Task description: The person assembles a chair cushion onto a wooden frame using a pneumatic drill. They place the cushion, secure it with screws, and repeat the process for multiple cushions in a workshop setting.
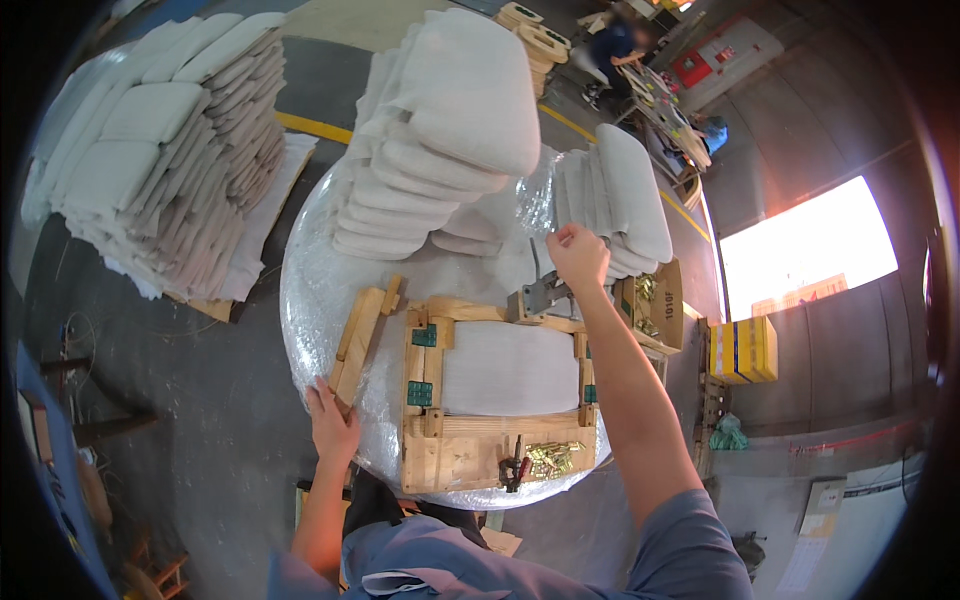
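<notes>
My right hand is closed at the far edge of a wooden jig, on the handle of a metal toggle clamp; the handle itself is mostly hidden by the fingers. Inside the wooden jig, a white padded panel lies flat between wooden blocks and green-faced pieces. Another clamp with a dark red grip sits at the near side, beside a pile of brass-coloured fittings. To the left, my left hand grips the near end of a wooden bar assembly.
Stacked white panels stand behind the jig, with a smaller stack to the right. A large pile rises at far left. An open carton holds brass-coloured fittings, near a yellow box. Another person works in the background.
</notes>
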Motion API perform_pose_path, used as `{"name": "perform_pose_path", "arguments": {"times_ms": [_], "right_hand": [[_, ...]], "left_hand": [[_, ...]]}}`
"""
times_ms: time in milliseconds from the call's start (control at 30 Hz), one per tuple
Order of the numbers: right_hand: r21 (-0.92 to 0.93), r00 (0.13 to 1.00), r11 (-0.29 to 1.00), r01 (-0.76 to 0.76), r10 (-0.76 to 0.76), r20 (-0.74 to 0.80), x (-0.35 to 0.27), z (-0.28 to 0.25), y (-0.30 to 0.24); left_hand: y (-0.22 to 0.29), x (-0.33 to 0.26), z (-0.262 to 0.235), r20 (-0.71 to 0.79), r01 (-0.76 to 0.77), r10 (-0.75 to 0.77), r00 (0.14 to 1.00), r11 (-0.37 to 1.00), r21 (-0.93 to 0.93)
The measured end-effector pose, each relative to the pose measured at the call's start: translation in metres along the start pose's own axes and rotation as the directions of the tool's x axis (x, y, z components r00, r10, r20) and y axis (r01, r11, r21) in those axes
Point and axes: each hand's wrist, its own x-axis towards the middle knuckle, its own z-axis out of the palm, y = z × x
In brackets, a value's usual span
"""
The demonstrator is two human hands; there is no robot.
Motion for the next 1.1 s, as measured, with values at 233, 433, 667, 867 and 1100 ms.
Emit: {"name": "perform_pose_path", "arguments": {"times_ms": [233, 433, 667, 867, 1100], "right_hand": [[0.074, 1.0, 0.997, -0.019, 0.018, 0.013, -0.003, -0.006, 0.007], [0.102, 1.0, 0.995, -0.003, 0.003, 0.005, 0.0, -0.003, 0.013], [0.086, 0.999, 0.996, -0.003, 0.0, 0.041, 0.003, 0.0, 0.01], [0.049, 0.998, 0.997, 0.06, -0.06, -0.005, 0.009, 0.004, 0.02], [0.022, 0.999, 1.0, 0.001, -0.002, 0.038, 0.006, 0.0, 0.012]], "left_hand": [[-0.022, 0.031, -0.07, 0.351, 0.22, -0.215, 0.911, 0.975, 0.026], [-0.028, -0.002, -0.107, 0.22, 0.036, -0.021, 0.975, 0.997, -0.065], [0.029, -0.011, -0.092, 0.056, -0.352, 0.354, 0.934, 0.935, -0.039], [0.144, 0.068, 0.001, 0.264, -0.767, 0.749, 0.607, 0.64, -0.051], [0.271, 0.082, 0.099, 0.396, -0.873, 0.824, 0.405, 0.477, -0.101]]}}
